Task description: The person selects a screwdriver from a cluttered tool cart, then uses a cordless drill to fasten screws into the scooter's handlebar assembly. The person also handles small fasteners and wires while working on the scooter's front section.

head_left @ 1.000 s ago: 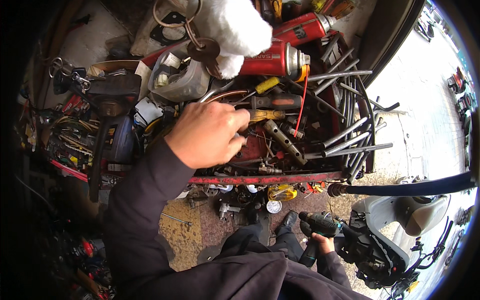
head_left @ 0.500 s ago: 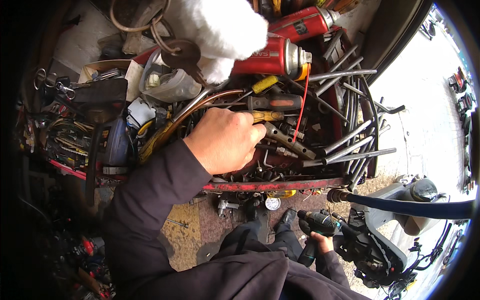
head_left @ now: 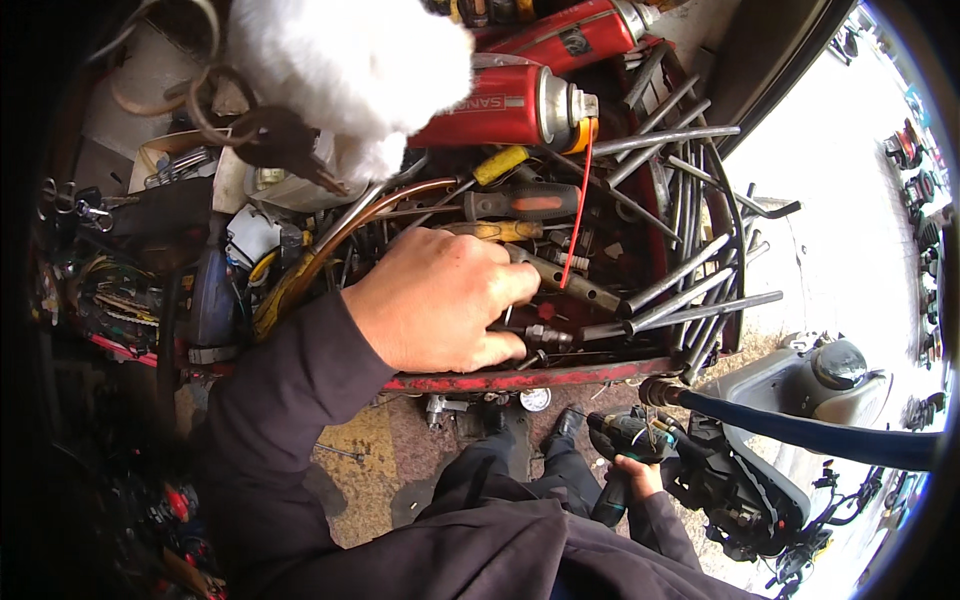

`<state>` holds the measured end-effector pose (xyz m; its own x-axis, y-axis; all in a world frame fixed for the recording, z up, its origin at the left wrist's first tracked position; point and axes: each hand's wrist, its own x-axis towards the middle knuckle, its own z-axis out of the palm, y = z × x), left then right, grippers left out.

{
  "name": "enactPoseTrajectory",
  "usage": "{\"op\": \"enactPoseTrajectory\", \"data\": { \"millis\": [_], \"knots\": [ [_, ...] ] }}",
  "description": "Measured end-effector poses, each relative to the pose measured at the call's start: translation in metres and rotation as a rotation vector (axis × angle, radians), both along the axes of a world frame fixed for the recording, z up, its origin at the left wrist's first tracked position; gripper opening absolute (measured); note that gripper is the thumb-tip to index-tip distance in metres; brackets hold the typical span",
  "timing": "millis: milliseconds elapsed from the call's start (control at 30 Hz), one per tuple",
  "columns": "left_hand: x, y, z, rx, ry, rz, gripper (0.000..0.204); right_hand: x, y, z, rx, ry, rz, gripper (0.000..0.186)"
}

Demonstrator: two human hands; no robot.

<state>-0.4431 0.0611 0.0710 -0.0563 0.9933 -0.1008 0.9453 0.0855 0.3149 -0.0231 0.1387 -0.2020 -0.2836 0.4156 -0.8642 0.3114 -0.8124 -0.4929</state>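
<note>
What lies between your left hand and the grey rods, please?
The head view shows a holed metal tube, a thin red straw and small metal parts between the left hand and the grey rods.

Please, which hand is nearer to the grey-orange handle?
Left. The left hand is just below the handle in the picture; the right hand is much lower, holding the drill.

Stained floor (head_left: 415, 430): tan patch (head_left: 372, 435) beside reddish-brown one, dark blotches (head_left: 410, 502) lower down. At right, pale outdoor pavement (head_left: 830, 240), washed out by strong daylight. Left side in deep shadow.
</note>
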Motion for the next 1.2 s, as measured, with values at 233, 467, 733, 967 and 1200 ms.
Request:
{"op": "enactPoseTrajectory", "data": {
  "millis": [233, 467, 733, 967, 1200],
  "knots": [
    [0.003, 0.01, -0.008, 0.029, 0.073, -0.145, 0.012, -0.006, 0.002, 0.0, 0.02, 0.025, 0.018, 0.021],
    [0.004, 0.002, -0.006, 0.078, 0.209, -0.027, 0.007, 0.003, 0.0, -0.008, 0.045, 0.044, -0.007, 0.021],
    [0.013, 0.01, -0.022, 0.205, 0.155, -0.098, 0.018, 0.01, -0.002, -0.009, 0.029, 0.052, -0.032, 0.024],
    [0.011, 0.017, -0.017, 0.016, -0.142, -0.179, 0.028, 0.014, -0.006, -0.007, 0.001, 0.045, -0.052, 0.027],
    [0.011, 0.013, -0.007, -0.044, 0.077, -0.163, 0.026, 0.016, -0.006, -0.006, 0.004, 0.004, -0.054, 0.027]
  ]
}}
